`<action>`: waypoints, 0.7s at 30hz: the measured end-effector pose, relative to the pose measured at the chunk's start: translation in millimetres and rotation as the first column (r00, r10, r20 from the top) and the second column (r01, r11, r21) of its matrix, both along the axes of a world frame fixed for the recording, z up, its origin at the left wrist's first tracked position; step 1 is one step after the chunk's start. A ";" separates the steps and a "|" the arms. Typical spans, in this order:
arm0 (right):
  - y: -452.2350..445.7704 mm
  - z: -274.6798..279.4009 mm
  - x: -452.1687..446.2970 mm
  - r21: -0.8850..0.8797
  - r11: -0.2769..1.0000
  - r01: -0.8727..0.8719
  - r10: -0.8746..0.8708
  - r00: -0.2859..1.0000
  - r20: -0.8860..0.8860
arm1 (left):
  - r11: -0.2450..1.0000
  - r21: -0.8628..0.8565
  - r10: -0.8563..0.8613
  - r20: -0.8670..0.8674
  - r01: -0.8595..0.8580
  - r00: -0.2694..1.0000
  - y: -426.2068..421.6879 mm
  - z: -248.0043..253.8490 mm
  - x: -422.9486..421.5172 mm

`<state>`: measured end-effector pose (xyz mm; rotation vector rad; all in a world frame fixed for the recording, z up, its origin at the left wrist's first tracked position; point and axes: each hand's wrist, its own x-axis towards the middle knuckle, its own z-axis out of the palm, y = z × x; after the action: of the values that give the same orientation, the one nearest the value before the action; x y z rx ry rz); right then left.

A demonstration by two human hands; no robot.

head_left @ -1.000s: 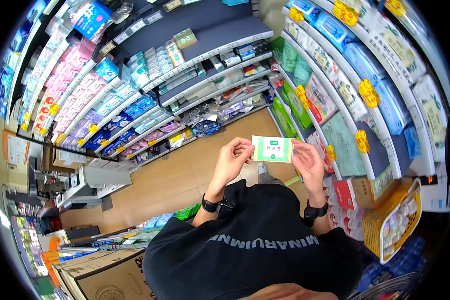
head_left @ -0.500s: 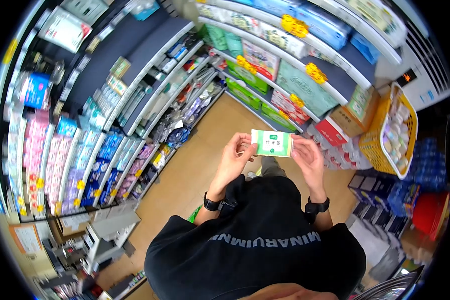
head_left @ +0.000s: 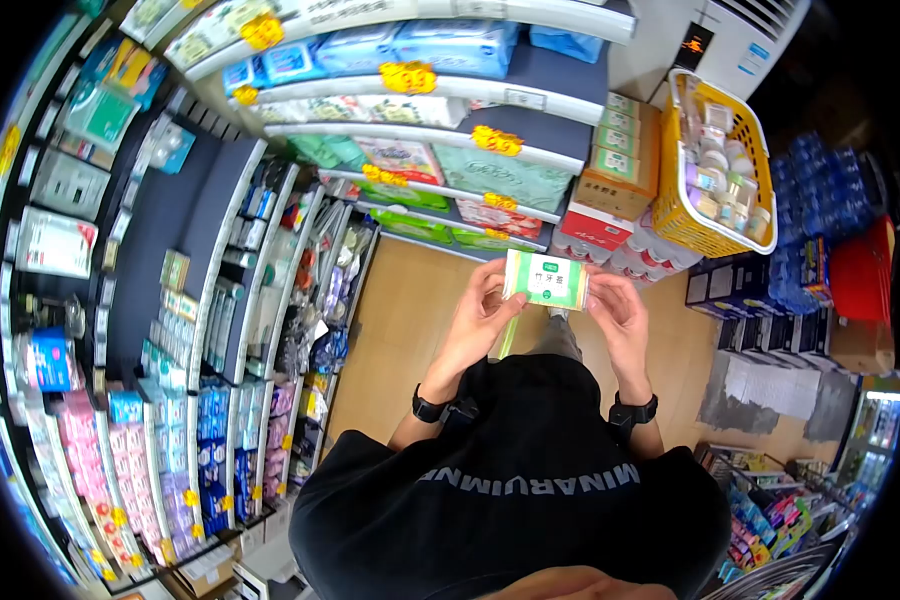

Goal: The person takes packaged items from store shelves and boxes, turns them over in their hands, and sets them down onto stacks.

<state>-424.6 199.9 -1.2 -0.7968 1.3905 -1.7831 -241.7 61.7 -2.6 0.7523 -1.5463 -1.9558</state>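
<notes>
A small flat green-and-white packet of bamboo toothpicks (head_left: 547, 279) is held up in front of my chest, its printed face toward me. My left hand (head_left: 488, 310) pinches its left end, thumb on the front and fingers curled behind. The right end is between the thumb and fingers of my right hand (head_left: 615, 308). Beyond it, similar green-and-white packs (head_left: 615, 150) lie in a row on top of a brown cardboard box (head_left: 610, 196). Both wrists carry black bands.
A yellow basket (head_left: 698, 222) of bottles and jars stands right of the box. Shelves (head_left: 560, 150) of tissue packs run ahead, and shelves (head_left: 165, 400) of pink and blue packs line the left. Wrapped blue bottles (head_left: 820, 190) and a red container (head_left: 863, 275) are at the right.
My body has turned to the right, so the shelves have swung leftward and the box and basket sit nearer the middle. Both hands still hold the packet in front of me.
</notes>
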 end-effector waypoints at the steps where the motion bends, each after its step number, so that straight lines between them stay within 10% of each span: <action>1: 1.7 0.9 -8.3 -0.002 1.000 0.021 -0.021 1.000 -0.001 | 0.998 0.049 -0.027 -0.038 0.029 0.999 -2.1 -0.2 -12.3; 9: 2.3 8.2 -97.6 -0.029 0.990 0.136 -0.138 0.987 -0.077 | 0.981 0.130 -0.129 -0.097 0.141 0.987 -16.7 6.0 -120.1; 21: -27.1 9.1 -234.6 -0.064 0.997 0.040 -0.047 0.992 -0.121 | 0.989 0.056 0.144 -0.145 -0.137 0.979 -49.1 -24.4 -269.0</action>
<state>-659.2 172.8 7.9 -0.9285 1.4474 -1.8444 -510.7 12.6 -27.0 0.6978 -1.3283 -1.9030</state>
